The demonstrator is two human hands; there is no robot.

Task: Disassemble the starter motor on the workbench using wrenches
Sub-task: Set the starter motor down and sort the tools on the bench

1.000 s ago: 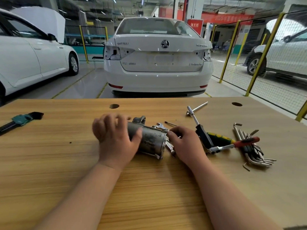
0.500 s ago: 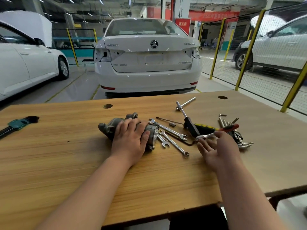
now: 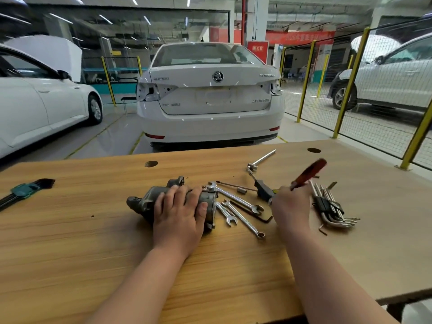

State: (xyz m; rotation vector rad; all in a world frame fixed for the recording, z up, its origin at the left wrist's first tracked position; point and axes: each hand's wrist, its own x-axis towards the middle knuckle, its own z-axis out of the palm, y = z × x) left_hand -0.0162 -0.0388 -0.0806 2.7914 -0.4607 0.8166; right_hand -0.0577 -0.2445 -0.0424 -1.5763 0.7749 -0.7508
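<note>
On the far left of the workbench (image 3: 70, 253) a hex key set in a green holder (image 3: 23, 189) lies well apart from the work, judged to be set aside as not needed for this step. The starter motor (image 3: 145, 202) lies on its side near the bench centre; the left hand (image 3: 177, 216) is clasped over its housing from above, fingers curved round the body and thumb against the end flange, probably to stop the round casing rolling. Just beside that flange, the open-ended wrenches (image 3: 236, 198) are fanned out within easy reach. The right hand (image 3: 291, 206) is closed round a red-handled tool (image 3: 309, 169), handle angled up and away and blurred; its working end is hidden. A loose bunch of hex keys (image 3: 329, 204) lies just right of that hand. Disassembly appears to be at an early stage: tool selection, motor steadied.
</note>
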